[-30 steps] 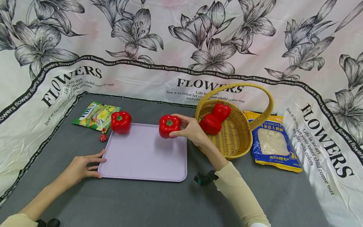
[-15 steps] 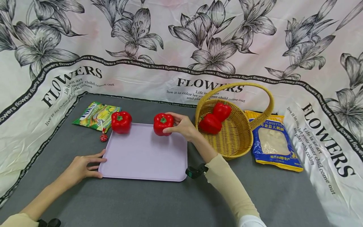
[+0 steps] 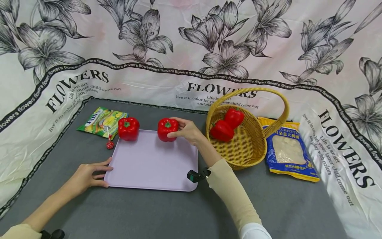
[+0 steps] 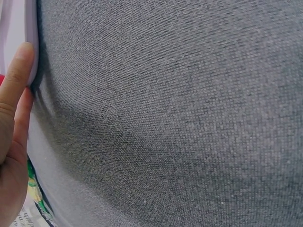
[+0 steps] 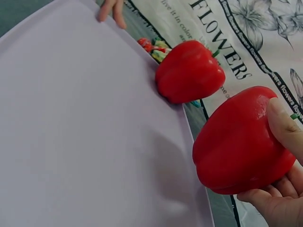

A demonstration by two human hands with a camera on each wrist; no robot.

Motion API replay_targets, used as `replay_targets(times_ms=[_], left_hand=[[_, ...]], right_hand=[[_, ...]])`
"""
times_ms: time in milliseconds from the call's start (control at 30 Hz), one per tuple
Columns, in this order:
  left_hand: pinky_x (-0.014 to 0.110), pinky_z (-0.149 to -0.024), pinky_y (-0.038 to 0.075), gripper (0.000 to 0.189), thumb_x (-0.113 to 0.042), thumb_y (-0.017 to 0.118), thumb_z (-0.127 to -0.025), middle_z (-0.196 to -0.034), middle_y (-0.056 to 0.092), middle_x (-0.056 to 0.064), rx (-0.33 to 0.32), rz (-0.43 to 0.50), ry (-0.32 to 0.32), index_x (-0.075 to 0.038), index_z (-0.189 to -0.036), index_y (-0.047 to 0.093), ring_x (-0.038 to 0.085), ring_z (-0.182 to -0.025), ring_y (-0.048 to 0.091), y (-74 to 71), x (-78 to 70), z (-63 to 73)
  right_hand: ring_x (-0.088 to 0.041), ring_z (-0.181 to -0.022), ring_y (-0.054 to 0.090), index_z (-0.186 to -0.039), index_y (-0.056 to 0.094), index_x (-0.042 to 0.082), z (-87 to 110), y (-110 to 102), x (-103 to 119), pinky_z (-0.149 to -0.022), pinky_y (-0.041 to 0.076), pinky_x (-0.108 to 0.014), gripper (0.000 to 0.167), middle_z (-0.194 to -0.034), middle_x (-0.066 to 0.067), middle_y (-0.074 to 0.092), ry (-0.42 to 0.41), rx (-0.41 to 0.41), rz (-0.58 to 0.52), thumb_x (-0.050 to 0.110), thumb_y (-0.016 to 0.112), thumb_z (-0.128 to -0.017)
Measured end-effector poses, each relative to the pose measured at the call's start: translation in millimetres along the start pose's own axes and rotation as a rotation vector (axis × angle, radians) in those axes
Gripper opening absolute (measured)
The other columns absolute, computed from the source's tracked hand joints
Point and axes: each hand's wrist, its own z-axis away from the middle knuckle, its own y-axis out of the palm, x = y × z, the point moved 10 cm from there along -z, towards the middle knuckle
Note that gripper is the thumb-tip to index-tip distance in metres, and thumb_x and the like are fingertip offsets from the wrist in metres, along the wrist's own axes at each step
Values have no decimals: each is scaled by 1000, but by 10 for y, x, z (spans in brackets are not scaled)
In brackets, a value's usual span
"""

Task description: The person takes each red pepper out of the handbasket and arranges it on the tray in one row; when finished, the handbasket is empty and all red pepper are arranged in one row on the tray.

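My right hand (image 3: 187,132) grips a red bell pepper (image 3: 167,129) between thumb and fingers over the back of the lilac tray (image 3: 152,166). In the right wrist view that held pepper (image 5: 244,142) hangs above the tray, its shadow falling on the surface. A second red bell pepper (image 3: 128,128) sits at the tray's back left corner. My left hand (image 3: 86,177) touches the tray's left edge with its fingertips, the fingers fairly straight. In the left wrist view the left hand (image 4: 14,123) meets the tray rim (image 4: 31,38).
Right of the tray stands a yellow wicker basket (image 3: 247,146) with two red bell peppers (image 3: 222,130) inside. A blue and yellow pasta bag (image 3: 287,149) lies beside it. At the back left are a green packet (image 3: 102,121) and a red-wrapped lollipop (image 3: 110,144).
My right hand has carried the pepper leftward and slightly back across the tray, nearer the pepper at the corner. The left hand has stayed at the tray's edge.
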Motion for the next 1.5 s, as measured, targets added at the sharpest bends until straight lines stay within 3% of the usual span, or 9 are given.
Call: replay_targets(times_ms=[100,300,800,1133,1367,1500], left_hand=[[10,-67,52,56,-10,88,-57,-126,52,33,22,16,-21,8,-106,69,14,-94,65,20,20,-4],[9,-65,51,56,-9,88,-57,-124,52,34,17,15,9,9,-106,69,2,-89,63,18,7,-4],[8,-66,50,55,-12,88,-58,-125,53,33,18,-6,7,8,-106,70,7,-92,64,16,8,12],[12,-66,52,55,-12,88,-58,-126,52,33,34,-12,-21,8,-107,69,15,-89,67,28,27,6],[21,-67,56,55,-8,88,-58,-128,51,33,46,5,-46,9,-107,69,27,-90,67,38,46,-5],[19,-67,55,55,-7,88,-58,-127,52,33,41,-4,-46,9,-107,69,25,-90,68,34,57,-7]], right_hand=[[-27,-118,55,-131,58,7,-49,40,-23,-96,49,-36,56,-130,-14,59,8,7,-10,-6,74,-79],[-26,-119,55,-131,58,7,-117,120,-50,-96,48,-35,59,-130,-14,59,12,29,2,-7,75,-77],[-25,-119,54,-131,58,7,-237,317,-114,-96,48,-34,58,-130,-12,59,-3,62,6,-5,76,-77],[-23,-118,55,-130,59,9,-314,438,-142,-95,49,-32,58,-128,-10,61,0,80,0,-2,78,-76],[-21,-115,57,-129,60,9,-355,508,-115,-94,50,-31,58,-125,-10,62,-17,75,-7,-4,78,-75],[-21,-115,57,-129,60,8,-375,548,-113,-94,49,-29,59,-126,-10,62,-14,75,-19,-5,79,-74]])
